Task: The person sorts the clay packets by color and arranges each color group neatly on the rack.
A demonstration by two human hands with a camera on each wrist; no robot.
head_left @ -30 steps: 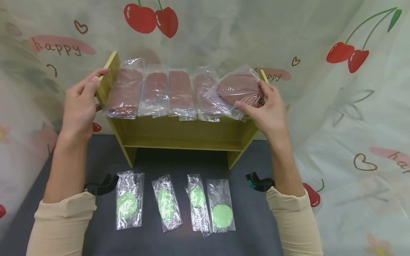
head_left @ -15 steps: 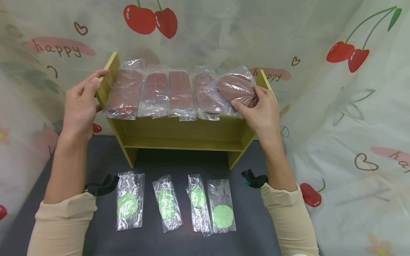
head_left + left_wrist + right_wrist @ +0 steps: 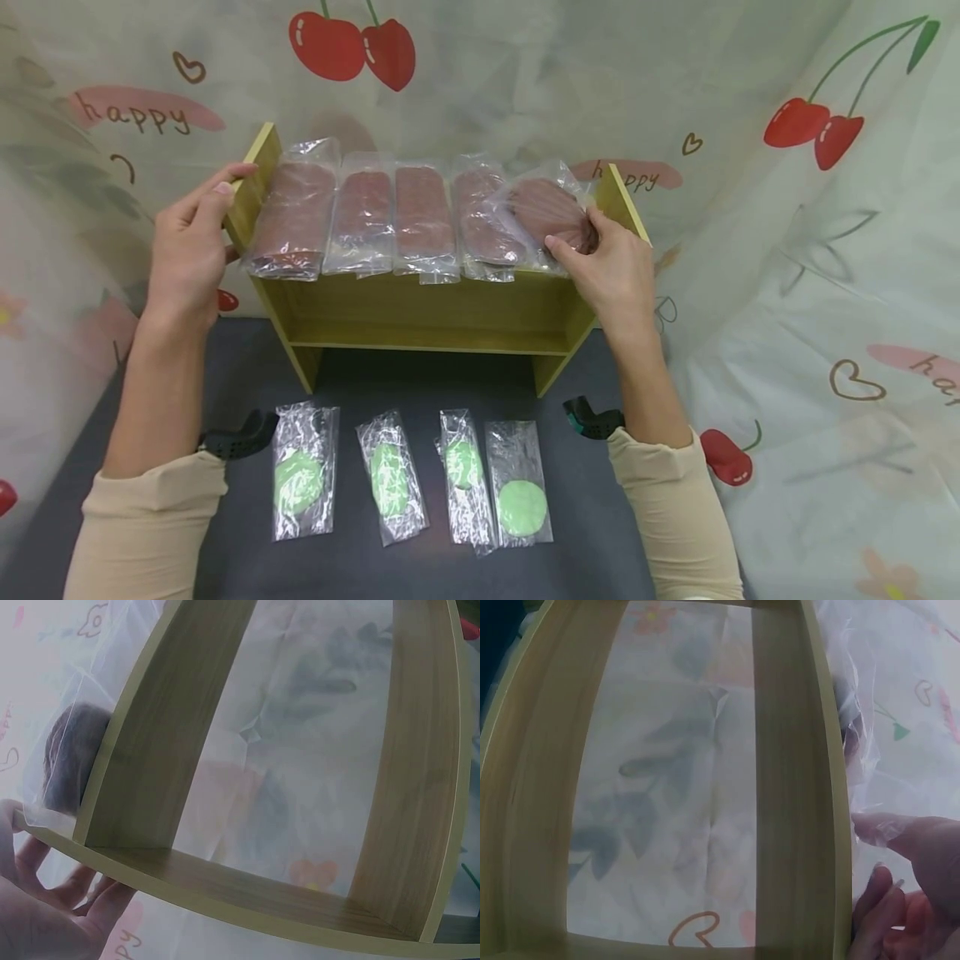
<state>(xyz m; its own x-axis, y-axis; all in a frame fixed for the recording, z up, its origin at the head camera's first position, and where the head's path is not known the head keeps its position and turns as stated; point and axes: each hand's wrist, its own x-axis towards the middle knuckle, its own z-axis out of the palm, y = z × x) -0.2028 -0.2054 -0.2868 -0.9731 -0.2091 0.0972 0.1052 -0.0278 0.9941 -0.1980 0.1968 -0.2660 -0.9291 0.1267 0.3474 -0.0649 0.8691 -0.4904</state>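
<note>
A small wooden shelf [image 3: 427,342] stands upright, its top lined with several clear bags of flat reddish-brown pieces, such as the bag [image 3: 423,208] at the middle. My left hand [image 3: 187,237] grips the shelf's left side panel [image 3: 255,185], fingers on its outer side in the left wrist view. At the right end, my right hand [image 3: 615,267] pinches the edge of a bagged brown piece [image 3: 543,208] between thumb and fingers. That bag lies tilted, overlapping the bag [image 3: 483,217] to its left. In the right wrist view, thumb and fingers reach clear plastic [image 3: 866,757] beside the shelf's edge.
Several clear bags with green rounds, including one bag [image 3: 519,483] at the right, lie in a row on the dark table [image 3: 600,517] before the shelf. A printed curtain [image 3: 510,75] hangs behind and at both sides. The shelf's right panel [image 3: 622,204] rises beside my right hand.
My right hand has moved left, away from the right panel, shifting the tilted bag slightly left with it. My left hand keeps its grip on the left panel.
</note>
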